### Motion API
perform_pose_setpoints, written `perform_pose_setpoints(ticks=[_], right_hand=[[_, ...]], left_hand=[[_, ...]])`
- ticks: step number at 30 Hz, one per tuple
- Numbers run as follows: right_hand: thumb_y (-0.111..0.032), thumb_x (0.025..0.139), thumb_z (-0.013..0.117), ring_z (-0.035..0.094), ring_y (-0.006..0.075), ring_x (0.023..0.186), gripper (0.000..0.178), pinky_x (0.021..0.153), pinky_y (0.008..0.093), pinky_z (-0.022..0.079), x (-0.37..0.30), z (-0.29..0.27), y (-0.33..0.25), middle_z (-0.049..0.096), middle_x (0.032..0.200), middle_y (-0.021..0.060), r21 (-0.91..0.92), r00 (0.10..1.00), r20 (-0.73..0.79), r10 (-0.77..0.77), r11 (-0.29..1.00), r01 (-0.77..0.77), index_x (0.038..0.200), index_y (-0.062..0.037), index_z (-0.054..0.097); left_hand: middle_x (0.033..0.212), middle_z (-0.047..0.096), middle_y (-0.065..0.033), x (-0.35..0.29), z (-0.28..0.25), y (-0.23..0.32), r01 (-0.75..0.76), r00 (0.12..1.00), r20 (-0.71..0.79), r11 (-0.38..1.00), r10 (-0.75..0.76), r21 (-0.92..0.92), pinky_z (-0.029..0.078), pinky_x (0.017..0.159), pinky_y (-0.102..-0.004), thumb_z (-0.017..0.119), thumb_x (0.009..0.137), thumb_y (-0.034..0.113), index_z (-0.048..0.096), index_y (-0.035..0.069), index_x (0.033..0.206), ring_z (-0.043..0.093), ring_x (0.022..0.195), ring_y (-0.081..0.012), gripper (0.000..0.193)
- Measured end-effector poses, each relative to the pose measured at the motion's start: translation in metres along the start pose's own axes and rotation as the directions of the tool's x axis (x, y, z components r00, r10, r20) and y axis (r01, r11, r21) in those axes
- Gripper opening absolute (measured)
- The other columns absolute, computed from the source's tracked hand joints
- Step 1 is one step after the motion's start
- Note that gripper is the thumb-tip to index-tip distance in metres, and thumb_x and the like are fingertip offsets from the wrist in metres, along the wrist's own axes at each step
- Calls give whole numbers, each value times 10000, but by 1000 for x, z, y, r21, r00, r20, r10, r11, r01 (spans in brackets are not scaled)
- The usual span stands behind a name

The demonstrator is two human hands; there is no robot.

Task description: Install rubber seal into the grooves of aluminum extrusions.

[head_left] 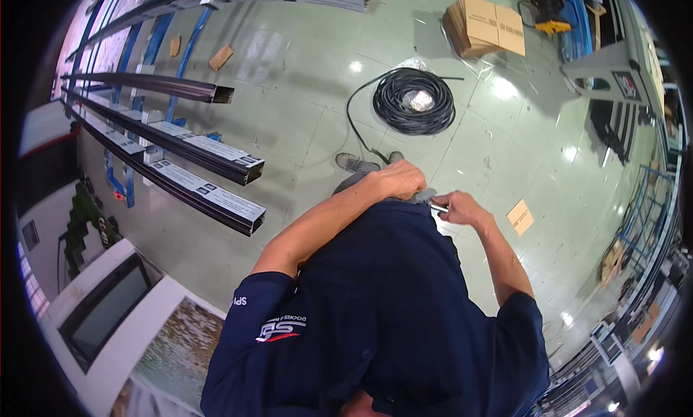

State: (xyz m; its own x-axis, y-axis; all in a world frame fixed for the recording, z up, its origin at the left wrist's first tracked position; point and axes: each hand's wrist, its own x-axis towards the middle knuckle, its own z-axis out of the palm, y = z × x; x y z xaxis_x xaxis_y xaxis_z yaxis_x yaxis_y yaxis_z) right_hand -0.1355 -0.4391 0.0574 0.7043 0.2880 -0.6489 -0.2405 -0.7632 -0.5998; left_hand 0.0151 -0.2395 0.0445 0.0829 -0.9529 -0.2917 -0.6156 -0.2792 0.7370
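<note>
Close to my waist, my left hand (403, 179) is closed with its fingers curled under, so what it grips is hidden. Just to its right, my right hand (462, 207) pinches a small slim pale object (438, 209) whose kind I cannot make out. On the floor ahead lies a coil of black rubber-like strip (413, 101). A loose length of that strip (353, 121) loops out to the left and passes down by my shoes, where it goes out of sight near my left hand.
Long dark profiles (206, 159) with white labels rest on blue racks (177, 67) at the left. Flat cardboard (491, 25) is stacked beyond the coil, near a yellow and black machine (550, 12). A cardboard piece (520, 217) lies on the floor at right.
</note>
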Motion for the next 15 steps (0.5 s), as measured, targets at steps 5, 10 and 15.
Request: perform_pose_setpoints(ticks=[5,10,15], right_hand=[[-286,742,663,663,372,892,376,762,442,515,19,0,-2,700,926,193,72,998,9,-69,995,68,1062,-90,693],[-329,796,614,661,379,1003,368,841,433,512,33,40,47,705,1057,204,219,985,75,153,961,-166,1055,-83,701],[-398,795,645,647,324,1097,594,931,407,496,-3,-35,49,675,1139,249,211,838,534,113,942,-261,1096,114,633]], left_hand=[[694,629,-199,37,0,34,-114,991,-60,992,117,51,460,593,-478,608,716,125,637,32,680,624,695,-402,104],[740,643,-195,55,20,51,-31,999,-31,999,32,45,474,623,-475,598,708,110,654,23,734,636,748,-387,106],[810,661,-112,39,0,49,-54,888,-441,923,-130,-381,477,613,-372,570,773,60,686,21,890,634,738,-223,169]])
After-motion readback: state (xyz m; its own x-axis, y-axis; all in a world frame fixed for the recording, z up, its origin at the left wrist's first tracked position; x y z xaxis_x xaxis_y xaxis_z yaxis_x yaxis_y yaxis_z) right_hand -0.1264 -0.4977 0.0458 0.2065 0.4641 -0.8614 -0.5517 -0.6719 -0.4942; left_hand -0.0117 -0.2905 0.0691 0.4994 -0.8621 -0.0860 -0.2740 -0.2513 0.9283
